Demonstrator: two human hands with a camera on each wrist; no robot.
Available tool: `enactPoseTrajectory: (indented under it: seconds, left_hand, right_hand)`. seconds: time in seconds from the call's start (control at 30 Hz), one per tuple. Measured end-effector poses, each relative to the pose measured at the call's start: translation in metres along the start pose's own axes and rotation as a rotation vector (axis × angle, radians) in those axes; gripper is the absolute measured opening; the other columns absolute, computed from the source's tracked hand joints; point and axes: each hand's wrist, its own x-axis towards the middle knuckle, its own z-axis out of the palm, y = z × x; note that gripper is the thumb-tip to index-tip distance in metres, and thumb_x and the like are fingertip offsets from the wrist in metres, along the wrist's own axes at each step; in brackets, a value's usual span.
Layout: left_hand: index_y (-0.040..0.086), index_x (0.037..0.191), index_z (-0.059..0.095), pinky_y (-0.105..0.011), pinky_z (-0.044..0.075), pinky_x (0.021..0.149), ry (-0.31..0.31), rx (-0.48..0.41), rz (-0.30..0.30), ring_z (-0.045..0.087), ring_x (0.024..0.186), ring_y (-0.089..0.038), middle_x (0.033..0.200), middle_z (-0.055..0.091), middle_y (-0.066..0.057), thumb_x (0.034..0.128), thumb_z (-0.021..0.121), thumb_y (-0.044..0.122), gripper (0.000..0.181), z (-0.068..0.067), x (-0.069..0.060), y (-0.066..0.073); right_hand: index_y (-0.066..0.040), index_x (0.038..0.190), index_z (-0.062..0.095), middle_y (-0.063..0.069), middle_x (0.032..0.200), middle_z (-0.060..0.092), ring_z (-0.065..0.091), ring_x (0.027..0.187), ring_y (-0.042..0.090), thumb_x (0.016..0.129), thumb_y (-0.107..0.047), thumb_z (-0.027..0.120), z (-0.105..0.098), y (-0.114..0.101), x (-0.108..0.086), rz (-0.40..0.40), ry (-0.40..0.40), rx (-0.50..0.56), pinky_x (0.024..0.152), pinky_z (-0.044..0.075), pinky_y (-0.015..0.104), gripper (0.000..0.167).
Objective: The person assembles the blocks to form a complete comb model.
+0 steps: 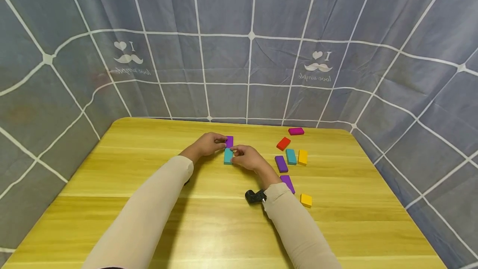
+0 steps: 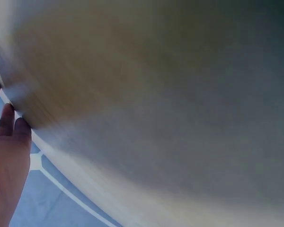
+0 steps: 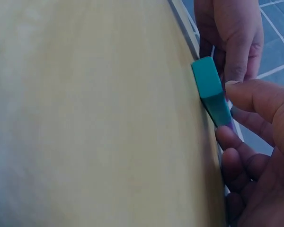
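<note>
Right hand [image 1: 249, 158]: thumb and fingers pinching teal block [image 1: 228, 157]. Left hand [image 1: 207, 144]: fingertips at purple block [image 1: 230, 141]; grip or mere touch, cannot tell. Purple just beyond teal, on wooden table [image 1: 209, 227]. Red block [image 1: 284, 143] off right.

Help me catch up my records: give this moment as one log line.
left hand: touches purple block; right hand: touches teal block; purple just beyond teal; other blocks: farther right

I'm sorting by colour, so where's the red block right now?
In the head view, the red block lies right of the right hand, between the magenta block and a teal block.
</note>
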Motion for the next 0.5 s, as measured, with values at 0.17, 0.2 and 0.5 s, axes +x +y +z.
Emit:
enactPoseTrajectory:
  seconds: [0.17, 0.2, 0.5]
  left_hand:
    - [-0.001, 0.134, 0.06, -0.047, 0.039, 0.108, -0.007, -0.058, -0.027, 0.055, 0.125, -0.033, 0.132, 0.061, -0.018, 0.0994, 0.061, 0.018, 0.04, 0.0, -0.007, 0.004]
    - [0.0, 0.135, 0.06, -0.047, 0.039, 0.109, -0.015, -0.058, -0.031, 0.054, 0.126, -0.033, 0.134, 0.06, -0.017, 0.0991, 0.061, 0.019, 0.041, -0.001, -0.009, 0.005]
    - [0.004, 0.136, 0.06, -0.05, 0.036, 0.11, -0.09, 0.006, -0.003, 0.048, 0.132, -0.037, 0.139, 0.056, -0.018, 0.096, 0.066, 0.025, 0.046, -0.004, -0.023, 0.013]
  right_hand:
    - [-0.007, 0.134, 0.062, 0.007, 0.104, 0.063, 0.055, 0.091, 0.02, 0.093, -0.013, 0.068, -0.004, 0.001, -0.002, -0.014, -0.01, 0.017, 0.076, 0.046, 0.029, 0.042]
    - [-0.007, 0.134, 0.062, 0.008, 0.105, 0.063, 0.055, 0.094, 0.021, 0.094, -0.013, 0.068, -0.005, 0.002, -0.002, -0.019, -0.012, 0.023, 0.078, 0.047, 0.031, 0.041]
    - [-0.008, 0.138, 0.058, 0.01, 0.121, 0.062, 0.058, 0.111, 0.029, 0.096, -0.02, 0.066, -0.035, -0.005, -0.016, -0.018, -0.037, 0.005, 0.096, 0.048, 0.046, 0.044]
